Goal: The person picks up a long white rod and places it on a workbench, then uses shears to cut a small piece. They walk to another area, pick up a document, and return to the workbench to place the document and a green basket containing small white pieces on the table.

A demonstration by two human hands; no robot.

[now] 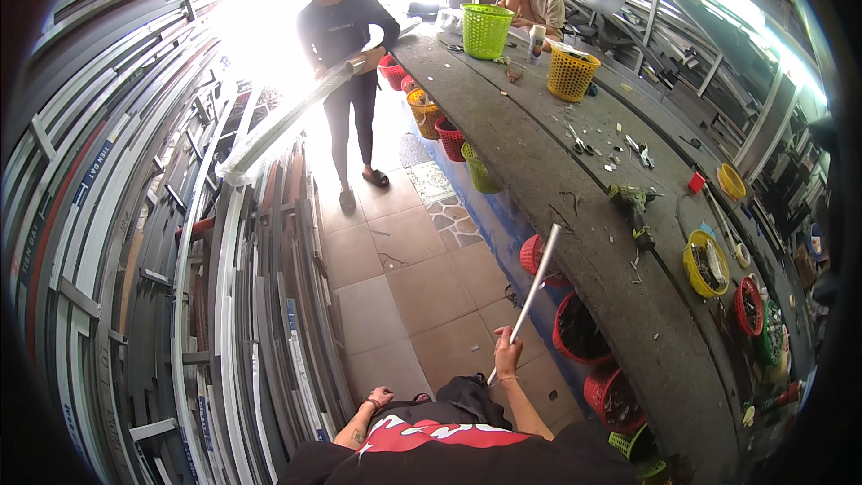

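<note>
tube point(534, 283) is being gripped by the right hand point(507, 355) beside the left edge of the workbench point(539, 153) | left hand point(381, 394): fingers curling, contents cannot be told | risk: red basket point(531, 256) under that edge being knocked, if tube is being swung wide

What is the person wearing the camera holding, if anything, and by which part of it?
The right hand grips a pale rod low on its visible length; the left hand shows nothing held.
</note>
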